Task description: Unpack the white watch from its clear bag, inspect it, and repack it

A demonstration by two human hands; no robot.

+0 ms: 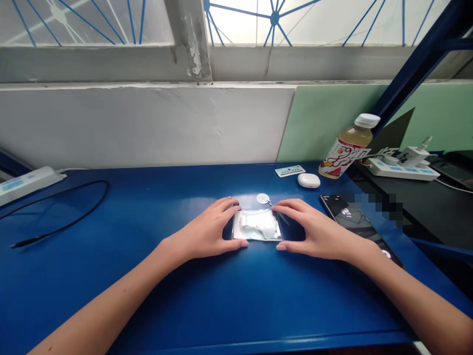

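A small clear plastic packet (257, 224) with white contents lies flat on the blue table (221, 296); what exactly is inside cannot be made out. At its left end is my left hand (212, 227), its fingertips by the far corner and the thumb along the near edge. My right hand (314, 227) frames the other end the same way, thumb near the close right corner. Both hands have thumb and fingers spread apart, at or touching the packet's edges. Just beyond the packet is a round white disc (263, 198) with a small dark cord or clip, close to my right fingertips.
A white earbud case (309, 180), a printed card (290, 171) and a drink bottle (345, 148) stand at the back right. A phone (354, 222) lies partly behind my right forearm. Black cable (84, 212) curls at left, near a power strip (29, 183); another power strip (402, 170) is at right.
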